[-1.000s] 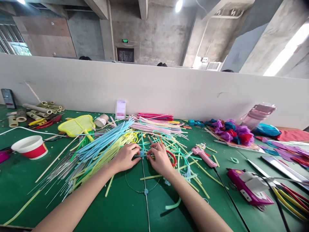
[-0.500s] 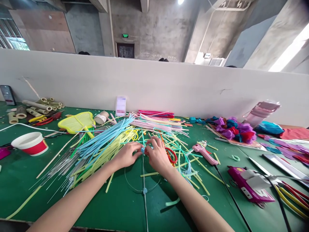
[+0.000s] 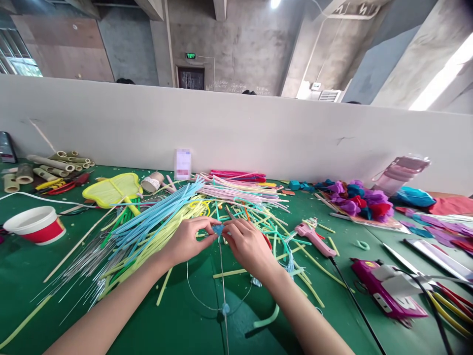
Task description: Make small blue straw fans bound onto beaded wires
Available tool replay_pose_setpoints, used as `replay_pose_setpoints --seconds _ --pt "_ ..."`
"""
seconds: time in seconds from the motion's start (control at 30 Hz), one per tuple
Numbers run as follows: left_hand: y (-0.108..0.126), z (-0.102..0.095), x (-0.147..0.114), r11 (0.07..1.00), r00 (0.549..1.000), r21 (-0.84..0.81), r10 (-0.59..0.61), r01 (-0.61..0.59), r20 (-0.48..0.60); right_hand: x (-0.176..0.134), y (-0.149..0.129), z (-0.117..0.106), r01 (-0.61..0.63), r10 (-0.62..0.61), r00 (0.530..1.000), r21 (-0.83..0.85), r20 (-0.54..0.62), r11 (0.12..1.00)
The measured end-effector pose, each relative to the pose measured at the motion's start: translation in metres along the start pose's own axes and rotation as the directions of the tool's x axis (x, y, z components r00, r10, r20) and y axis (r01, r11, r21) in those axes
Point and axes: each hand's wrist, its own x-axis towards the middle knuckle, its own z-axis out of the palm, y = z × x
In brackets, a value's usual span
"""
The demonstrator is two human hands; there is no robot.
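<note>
Head view: a small blue piece is held between the two hands, at the middle of the table, in front of the heaped strips. Its left side is pinched between the thumb and forefinger of the left hand; its right side is gripped by the curled fingers of the right hand, by which the contact is partly hidden. A thin stem is seen running from the piece toward the near edge; lower on it a blue knot is set, by which a curved wire is met. To the left, blue strips are laid over yellow strips, with bare wires fanned out beside them; a yellow frame and a cup are placed farther left. Pink strips are piled beyond the hands. To the right, a glue gun is laid near scattered cuttings, and a power strip with a white plug inserted is seen nearer the edge. Behind everything, the table is bounded by a pale partition.
</note>
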Motion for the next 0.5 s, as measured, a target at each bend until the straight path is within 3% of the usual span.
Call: replay_pose_setpoints --seconds 0.13,0.4,0.5 --pt "0.0026 0.0006 0.0001 0.999 1.000 -0.041 -0.021 0.021 -0.008 0.0003 0.0004 -0.0018 -0.056 0.056 0.998 0.093 0.002 0.994" --pt "0.0034 0.0032 0.0033 0.918 0.974 -0.327 -0.197 0.225 0.115 -0.0001 0.0005 -0.0017 -0.227 0.262 0.965 0.437 -0.022 0.871" --pt "0.0037 0.0016 0.0057 0.889 0.963 -0.373 -0.257 0.267 0.079 0.0029 0.0002 -0.0007 -0.355 0.428 0.903 0.502 -0.034 0.788"
